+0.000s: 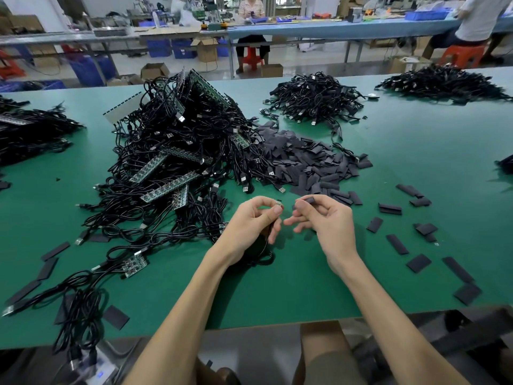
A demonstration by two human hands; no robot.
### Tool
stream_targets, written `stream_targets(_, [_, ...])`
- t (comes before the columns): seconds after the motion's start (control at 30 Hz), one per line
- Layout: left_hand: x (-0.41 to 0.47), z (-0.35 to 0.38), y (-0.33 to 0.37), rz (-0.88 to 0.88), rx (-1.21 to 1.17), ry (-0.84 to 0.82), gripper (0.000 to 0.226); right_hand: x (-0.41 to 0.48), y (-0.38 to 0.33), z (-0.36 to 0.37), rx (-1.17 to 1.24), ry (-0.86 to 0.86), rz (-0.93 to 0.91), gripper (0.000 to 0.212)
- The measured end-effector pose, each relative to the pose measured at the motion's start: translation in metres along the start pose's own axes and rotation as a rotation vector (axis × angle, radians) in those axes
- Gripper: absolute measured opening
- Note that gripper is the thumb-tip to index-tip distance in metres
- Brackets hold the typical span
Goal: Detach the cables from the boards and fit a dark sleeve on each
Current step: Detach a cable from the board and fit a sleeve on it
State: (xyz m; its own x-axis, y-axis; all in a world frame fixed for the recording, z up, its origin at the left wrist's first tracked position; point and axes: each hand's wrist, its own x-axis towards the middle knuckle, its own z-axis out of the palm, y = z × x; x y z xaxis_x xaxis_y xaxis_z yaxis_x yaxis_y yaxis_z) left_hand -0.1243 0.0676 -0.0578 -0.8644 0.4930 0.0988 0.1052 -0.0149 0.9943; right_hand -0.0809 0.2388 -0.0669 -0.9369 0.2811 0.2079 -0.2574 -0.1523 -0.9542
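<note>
Left hand [254, 220] pinches a cable end [279, 203] between thumb and forefinger. The small part at the tip looks metallic; we can't tell more. The black cable [262, 255] drops below the palm and coils on the green worktop [416, 140] under the wrist.

Right hand [322, 218] pinches one dark sleeve [306, 201] between thumb and fingertips, its other fingers loosely curled. Sleeve and cable end face each other, just apart and not touching, so the sleeve is not on the cable yet.

We place both hands on the near side of the big heap of cables and boards [177, 162], toward its right edge.

Relative to that heap:
- right flank: the sleeve pile [302, 162], touching the heap's outer cables
- far right, beyond the sleeve pile: a second pile of loose cables [313, 98], apart from the heap
- near right, past the right hand: scattered sleeves [398, 244] lying flat and separate on the worktop
- near left: a small board [134, 263] with cables attached — a few flat sleeves [48, 268] lie beside it

Green boards stick out of the heap at several angles with cables tangled round them. We can't tell which are plugged in.
</note>
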Motion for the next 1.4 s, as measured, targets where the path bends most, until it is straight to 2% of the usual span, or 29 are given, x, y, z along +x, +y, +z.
stream_targets(0.2, [-0.001, 0.001, 0.002, 0.028, 0.086, -0.009, 0.024, 0.001, 0.001, 0.0, -0.003, -0.011, 0.017, 0.006])
stream_targets(0.6, [0.0, 0.002, 0.005, 0.077, 0.596, -0.027, 0.026, 0.002, 0.001, -0.001, -0.02, 0.004, 0.035, 0.01])
stream_targets(0.73, [-0.004, 0.0, 0.005, 0.077, 0.561, -0.009, 0.025, 0.002, 0.001, -0.001, -0.044, -0.007, 0.048, 0.01])
stream_targets(0.97, [-0.008, 0.003, 0.004, 0.166, 0.605, -0.113, 0.026, 0.002, 0.002, -0.001, -0.04, -0.013, 0.056, 0.009])
stream_targets(1.4, [-0.009, 0.005, 0.0, 0.131, 0.673, -0.008, 0.046, -0.002, 0.001, 0.002, -0.17, -0.023, -0.013, 0.007])
